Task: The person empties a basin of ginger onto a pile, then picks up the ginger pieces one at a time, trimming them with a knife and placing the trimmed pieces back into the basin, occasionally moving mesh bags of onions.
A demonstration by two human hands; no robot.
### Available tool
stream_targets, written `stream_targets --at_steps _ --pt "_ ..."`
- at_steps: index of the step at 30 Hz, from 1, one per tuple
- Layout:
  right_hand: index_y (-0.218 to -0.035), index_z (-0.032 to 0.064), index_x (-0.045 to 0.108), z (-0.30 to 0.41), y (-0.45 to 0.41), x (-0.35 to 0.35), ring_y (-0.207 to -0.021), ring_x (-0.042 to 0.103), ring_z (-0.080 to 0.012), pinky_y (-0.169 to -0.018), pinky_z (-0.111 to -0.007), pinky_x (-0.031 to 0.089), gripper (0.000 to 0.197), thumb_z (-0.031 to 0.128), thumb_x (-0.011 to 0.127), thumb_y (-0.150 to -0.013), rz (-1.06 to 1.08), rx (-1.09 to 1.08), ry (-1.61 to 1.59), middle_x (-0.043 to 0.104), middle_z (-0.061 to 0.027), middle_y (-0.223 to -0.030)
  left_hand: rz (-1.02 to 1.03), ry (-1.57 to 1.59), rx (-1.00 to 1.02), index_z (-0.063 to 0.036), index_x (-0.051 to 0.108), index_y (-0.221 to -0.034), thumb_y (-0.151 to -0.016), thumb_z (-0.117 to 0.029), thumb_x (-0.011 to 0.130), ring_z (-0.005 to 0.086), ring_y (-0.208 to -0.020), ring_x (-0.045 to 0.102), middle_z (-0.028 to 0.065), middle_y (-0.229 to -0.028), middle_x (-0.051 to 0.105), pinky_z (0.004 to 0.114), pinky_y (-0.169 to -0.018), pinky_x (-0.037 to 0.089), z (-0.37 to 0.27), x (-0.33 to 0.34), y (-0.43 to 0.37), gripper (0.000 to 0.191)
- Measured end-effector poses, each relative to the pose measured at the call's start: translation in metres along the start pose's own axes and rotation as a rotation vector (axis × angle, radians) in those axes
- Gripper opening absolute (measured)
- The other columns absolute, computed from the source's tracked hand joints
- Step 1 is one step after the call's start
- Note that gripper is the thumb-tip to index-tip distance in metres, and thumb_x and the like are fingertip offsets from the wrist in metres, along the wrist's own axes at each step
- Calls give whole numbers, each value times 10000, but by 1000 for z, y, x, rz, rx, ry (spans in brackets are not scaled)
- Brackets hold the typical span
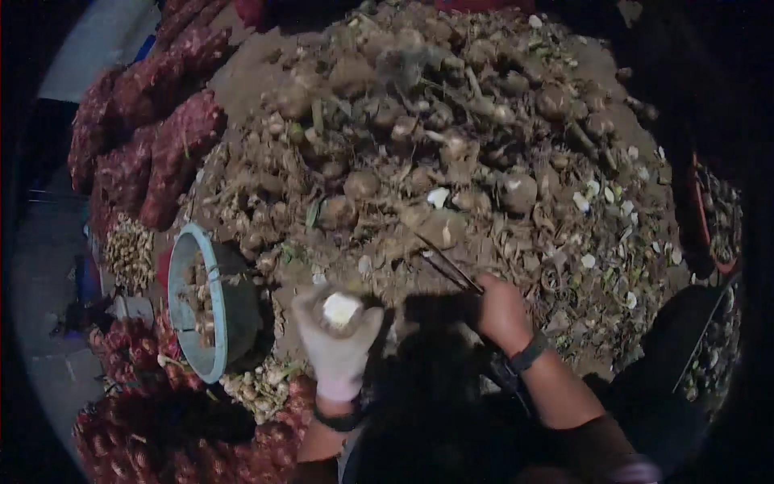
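Note:
My left hand (338, 351), in a pale glove with a dark band at the wrist, grips a brownish root vegetable or bulb (340, 310) whose white cut face points up. To its right, my bare right hand (505, 314), with a dark band at the wrist, is closed around a knife; its narrow dark blade (448, 264) points up and left, apart from the vegetable. Both hands are over the near edge of a wide heap of soil-covered bulbs or roots (363, 184) with dry stalks. The handle is mostly hidden by my fingers.
A light blue plastic basin (219, 302) stands tilted at left, holding some brown pieces. Red mesh sacks (181, 157) lie at upper left, with more filled red mesh (121, 448) at lower left. Small pale bulbs (130, 251) lie nearby. An orange-rimmed container (703, 212) is at far right.

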State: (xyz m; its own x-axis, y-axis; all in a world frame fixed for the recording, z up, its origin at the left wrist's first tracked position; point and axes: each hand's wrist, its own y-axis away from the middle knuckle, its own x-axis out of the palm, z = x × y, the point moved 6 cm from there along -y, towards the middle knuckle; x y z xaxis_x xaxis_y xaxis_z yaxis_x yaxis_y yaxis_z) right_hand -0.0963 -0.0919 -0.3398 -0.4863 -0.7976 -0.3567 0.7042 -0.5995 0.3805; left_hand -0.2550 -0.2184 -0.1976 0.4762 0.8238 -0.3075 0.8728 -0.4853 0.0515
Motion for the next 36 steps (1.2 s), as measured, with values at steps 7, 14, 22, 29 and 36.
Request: stream_targets --at_steps 7,14,22,29,36 --pt "-881 42 652 87 -11 -6 -762 613 -136 -687 -291 497 147 131 683 -769 -57 -311 -455 660 -64 -825 524 341 -243 -20 433 -1254 -709 79 620 170 -1046 521 103 -1144 523 291 -739 505 25 47 15 585" --pt "-804 26 614 31 5 -15 -641 617 -325 -615 -385 510 276 257 722 -698 -184 -524 -359 625 -156 -724 332 -218 -168 19 557 -1085 -816 -20 523 164 -921 555 77 -1015 593 288 -816 448 35 19 5 274" --pt "-846 17 627 -8 -10 -14 -659 572 -236 -601 -356 466 165 140 641 -737 -136 21 -121 607 -132 -700 66 -1052 431 -17 555 -1118 -712 -343 725 343 -951 550 182 -989 597 431 -840 434 17 -33 -10 548" --pt "-908 42 631 7 17 15 -717 592 -172 -672 -306 476 199 164 650 -751 -85 -264 -28 628 -98 -804 382 -212 -26 -53 532 -1106 -771 -199 709 275 -779 589 100 -868 601 350 -789 479 143 6 40 406" --pt "-1015 83 674 -22 24 56 -834 645 -228 -714 -321 503 267 207 620 -785 -131 -314 244 677 -88 -992 236 -64 4 -19 433 -1160 -622 -50 790 178 -902 554 67 -954 563 325 -839 459 80 14 25 647"
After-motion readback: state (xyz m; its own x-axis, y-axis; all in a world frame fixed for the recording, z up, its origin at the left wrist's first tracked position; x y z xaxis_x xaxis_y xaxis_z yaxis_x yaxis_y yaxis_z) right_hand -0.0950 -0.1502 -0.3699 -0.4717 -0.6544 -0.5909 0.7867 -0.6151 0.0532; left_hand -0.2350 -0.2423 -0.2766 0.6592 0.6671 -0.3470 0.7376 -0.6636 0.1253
